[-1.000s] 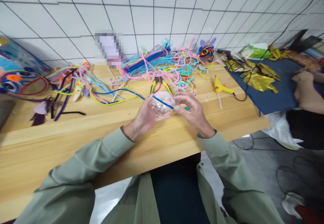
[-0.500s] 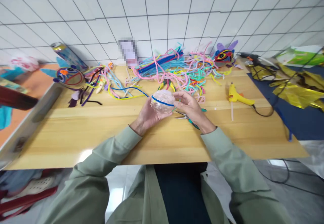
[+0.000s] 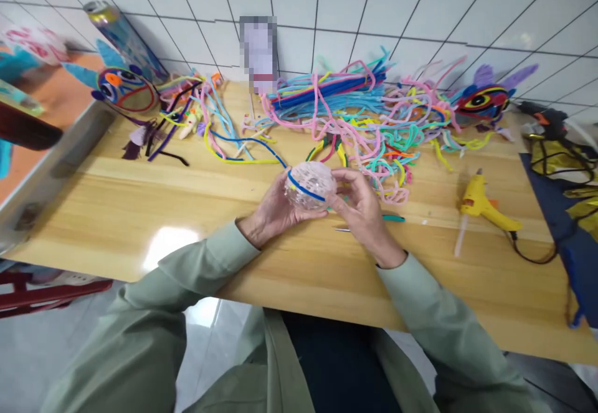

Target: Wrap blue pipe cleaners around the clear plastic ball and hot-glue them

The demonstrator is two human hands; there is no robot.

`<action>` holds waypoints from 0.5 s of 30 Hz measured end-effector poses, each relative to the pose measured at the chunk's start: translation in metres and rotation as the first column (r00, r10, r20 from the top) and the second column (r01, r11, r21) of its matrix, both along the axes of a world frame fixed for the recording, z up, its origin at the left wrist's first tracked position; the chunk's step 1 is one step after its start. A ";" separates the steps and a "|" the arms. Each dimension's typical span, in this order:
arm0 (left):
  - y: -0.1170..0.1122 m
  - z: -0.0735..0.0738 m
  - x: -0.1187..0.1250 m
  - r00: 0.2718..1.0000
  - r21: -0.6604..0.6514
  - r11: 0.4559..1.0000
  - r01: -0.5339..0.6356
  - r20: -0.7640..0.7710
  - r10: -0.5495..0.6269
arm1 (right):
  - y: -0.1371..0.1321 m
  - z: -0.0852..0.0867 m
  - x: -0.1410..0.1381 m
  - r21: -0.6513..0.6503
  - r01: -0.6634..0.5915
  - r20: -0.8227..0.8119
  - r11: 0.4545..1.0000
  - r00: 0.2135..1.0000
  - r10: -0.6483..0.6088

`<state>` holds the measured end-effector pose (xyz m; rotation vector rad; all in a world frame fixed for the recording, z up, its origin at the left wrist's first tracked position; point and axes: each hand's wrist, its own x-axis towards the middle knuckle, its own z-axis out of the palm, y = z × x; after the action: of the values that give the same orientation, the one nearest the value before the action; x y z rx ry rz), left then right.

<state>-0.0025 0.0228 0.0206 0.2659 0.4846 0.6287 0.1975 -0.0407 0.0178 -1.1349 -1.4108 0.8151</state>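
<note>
A clear, rounded plastic piece with a bumpy surface is held above the table. A blue pipe cleaner runs across its near side. My left hand cups the piece from the left and below, its fingers mostly hidden behind it. On the other side, my right hand has its thumb and fingers closed at the piece's right edge, by the end of the blue strip. Partly covered by that hand lies a tool with a teal handle. Yellow-and-green handled pliers rest just behind the piece.
Loose pipe cleaners heap along the tiled wall. Two decorated masks, one on the left and another on the right, flank them. A yellow glue gun with its cord lies at right. A can stands at back left.
The view has tilted and shifted, so the table appears slanted. Both hands keep hold of the plastic piece, whose blue strip now slopes more steeply down to the right.
</note>
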 end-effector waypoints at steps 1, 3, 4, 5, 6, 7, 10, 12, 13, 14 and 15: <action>0.000 -0.001 0.000 1.000 0.006 1.000 0.002 0.009 -0.002 | 0.001 0.000 0.001 0.010 0.002 0.015 1.000 1.000 -0.002; 0.001 -0.002 0.000 1.000 0.016 1.000 0.014 0.024 -0.014 | 0.003 0.000 0.003 -0.007 -0.006 0.009 1.000 1.000 0.006; 0.001 -0.002 0.000 0.999 0.018 1.000 0.021 0.029 -0.022 | 0.004 0.000 0.004 -0.035 -0.017 -0.018 0.999 1.000 0.016; 0.001 -0.002 0.000 0.999 0.020 0.999 0.027 0.033 -0.028 | 0.005 0.000 0.005 -0.071 -0.031 -0.061 0.997 0.998 0.027; 0.001 -0.001 0.000 0.999 0.023 0.999 0.033 0.035 -0.033 | 0.006 0.000 0.006 -0.106 -0.049 -0.109 0.993 0.993 0.037; 0.000 0.001 0.000 0.999 0.027 0.999 0.037 0.033 -0.038 | 0.007 0.001 0.007 -0.133 -0.067 -0.152 0.989 0.987 0.047; -0.001 0.006 -0.002 0.999 0.046 0.998 0.043 -0.002 -0.043 | 0.007 0.003 0.004 -0.145 -0.070 -0.172 0.987 0.984 0.044; -0.001 0.009 -0.004 0.999 0.054 0.998 0.039 -0.037 -0.037 | 0.007 0.006 0.001 -0.118 -0.045 -0.125 0.992 0.992 0.030; 0.000 0.011 -0.004 0.998 0.058 0.998 0.037 -0.052 -0.034 | 0.007 0.007 0.001 -0.108 -0.044 -0.112 0.993 0.993 0.031; 0.000 0.012 -0.005 0.997 0.063 0.997 0.039 -0.062 -0.035 | 0.007 0.008 0.001 -0.102 -0.053 -0.116 0.993 0.992 0.041; 0.000 0.013 -0.005 0.997 0.069 0.997 0.046 -0.068 -0.042 | 0.007 0.009 0.002 -0.101 -0.072 -0.134 0.992 0.989 0.058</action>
<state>-0.0079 0.0227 0.0336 0.3647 0.5199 0.5960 0.1996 -0.0340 0.0265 -1.0989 -1.3143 1.0026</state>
